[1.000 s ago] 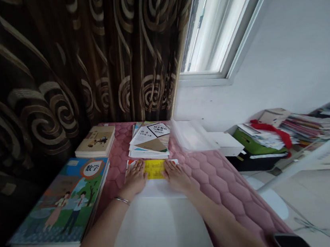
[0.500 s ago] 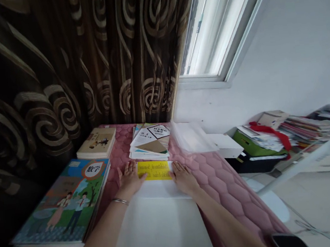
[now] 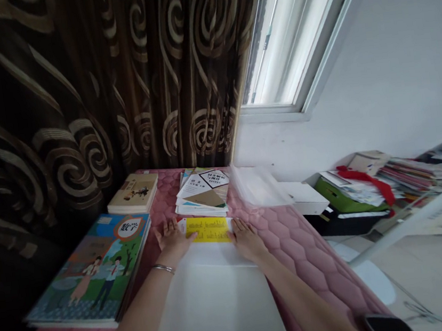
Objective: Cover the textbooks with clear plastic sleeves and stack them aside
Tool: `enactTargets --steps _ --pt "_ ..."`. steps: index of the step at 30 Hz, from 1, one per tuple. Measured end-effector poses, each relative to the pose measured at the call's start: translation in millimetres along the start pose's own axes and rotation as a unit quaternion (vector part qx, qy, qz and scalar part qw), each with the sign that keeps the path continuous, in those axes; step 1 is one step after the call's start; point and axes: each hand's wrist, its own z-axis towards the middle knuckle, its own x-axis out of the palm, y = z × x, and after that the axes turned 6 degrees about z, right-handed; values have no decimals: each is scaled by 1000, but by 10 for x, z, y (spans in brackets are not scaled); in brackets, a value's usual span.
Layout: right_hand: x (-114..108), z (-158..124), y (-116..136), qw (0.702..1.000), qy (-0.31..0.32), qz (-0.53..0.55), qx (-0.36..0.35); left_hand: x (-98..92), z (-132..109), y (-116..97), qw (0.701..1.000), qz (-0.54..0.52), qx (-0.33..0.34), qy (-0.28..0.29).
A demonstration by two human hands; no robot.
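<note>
My left hand (image 3: 175,242) lies flat with its fingers stretched out, at the left edge of a white booklet or sheet with a yellow printed panel (image 3: 208,229). The thumb reaches onto the yellow panel. On the opposite edge rests my right hand (image 3: 248,239), also flat and open, its fingers pointing away from me. From below the panel a pale, smooth cover or sheet (image 3: 218,311) stretches toward me between my forearms. Whether it is plastic or paper I cannot tell. A metal bracelet (image 3: 163,268) circles my left wrist.
A stack of textbooks (image 3: 93,272) and smaller tan books (image 3: 133,192) lie left on the pink quilted cloth (image 3: 296,253). Beyond my hands are white booklets (image 3: 203,189) and clear plastic sheets (image 3: 259,185). A phone-like dark object (image 3: 388,325) sits at bottom right.
The view has shifted slightly, so the surroundings appear a little lower and further right. Both hands stay flat in nearly the same place on the booklet or sheet.
</note>
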Motion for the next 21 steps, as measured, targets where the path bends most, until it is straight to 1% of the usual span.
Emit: enactTargets --steps 1,3,4,5,6,7,9,11,13,16,17,19,21 --pt "1 1 3 1000 1 1 0 -33 -68 -7 1000 12 -15 -4" --pt "-6 -3 15 1000 6 0 2 -81 -263 -5 999 38 -8 -28" --pt "-15 -7 23 1000 8 -1 3 -88 -379 4 997 45 29 -46" --pt "-28 -14 32 1000 8 -4 3 -83 -497 17 994 43 83 -61" --pt "-47 -21 42 1000 8 -9 2 -65 -609 33 990 32 125 -63" --pt "-70 -29 56 1000 8 -17 1 -37 -706 50 988 21 143 -52" --pt "-127 -44 100 999 2 -42 -2 31 -834 80 988 1 149 -29" --pt "-182 -48 193 997 -9 -71 -10 98 -874 97 990 -9 141 -22" --pt "-210 -34 362 996 -24 -83 -32 146 -860 102 989 -14 142 -28" --pt "-173 35 759 994 -37 -30 -94 176 -834 99 988 -25 146 -34" --pt "-146 72 912 993 -32 -1 -111 175 -836 97 988 -31 148 -36" --pt "-91 167 1204 991 -4 42 -126 161 -852 95 987 -38 151 -37" --pt "-60 290 1435 992 32 49 -112 139 -869 93 987 -43 151 -30"
